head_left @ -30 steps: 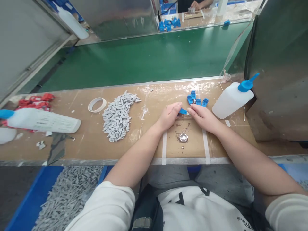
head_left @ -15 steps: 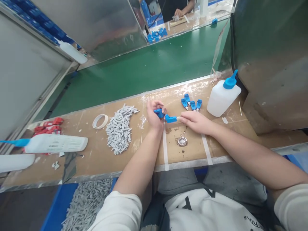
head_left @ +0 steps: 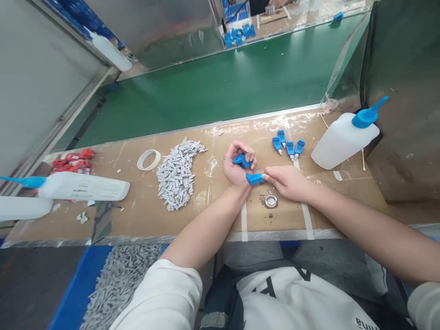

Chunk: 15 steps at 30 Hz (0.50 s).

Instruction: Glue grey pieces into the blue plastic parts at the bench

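My left hand [head_left: 237, 166] is turned palm up, its fingers curled round a blue plastic piece [head_left: 242, 160]. Between thumb and fingertips, my right hand [head_left: 288, 182] pinches the pale end of a second blue piece [head_left: 255, 178], whose blue body lies by the heel of my left palm. A small round metal dish [head_left: 270, 201] sits on the brown bench just below my hands, with dark specks around it. Several blue pieces with pale tips [head_left: 289, 147] lie beyond my right hand.
Left of my hands are a pile of grey parts [head_left: 178, 174], a tape roll [head_left: 149, 160], red parts [head_left: 74, 161] and a lying bottle [head_left: 85, 186]. A white bottle [head_left: 343, 141] leans at the right. Behind runs a green belt [head_left: 206, 96]; another person's hand [head_left: 277, 3] shows beyond.
The camera view has shifted, so the bench items sit differently. The blue piece in my right hand has come lower, by the heel of my left palm. Both hands keep their pieces.
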### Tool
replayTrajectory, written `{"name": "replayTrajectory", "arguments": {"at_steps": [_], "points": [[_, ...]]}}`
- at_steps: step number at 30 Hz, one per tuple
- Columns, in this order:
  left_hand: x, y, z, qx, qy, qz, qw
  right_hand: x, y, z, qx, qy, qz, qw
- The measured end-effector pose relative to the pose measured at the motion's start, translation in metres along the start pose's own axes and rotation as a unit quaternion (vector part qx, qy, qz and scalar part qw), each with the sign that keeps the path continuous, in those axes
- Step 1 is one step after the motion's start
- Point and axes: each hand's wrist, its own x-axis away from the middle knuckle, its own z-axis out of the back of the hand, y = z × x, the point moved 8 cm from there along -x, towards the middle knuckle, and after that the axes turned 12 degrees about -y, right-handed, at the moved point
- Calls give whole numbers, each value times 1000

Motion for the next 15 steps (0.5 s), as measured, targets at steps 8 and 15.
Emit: {"name": "replayTrajectory", "arguments": {"at_steps": [8,15], "points": [[-6,-15,-6,43,-34,11,998,2,4,3,2,-3,-4,1000],[-18,-5,19,-35,34,-33,998,6,12,19,124,71,-140,980]]}}
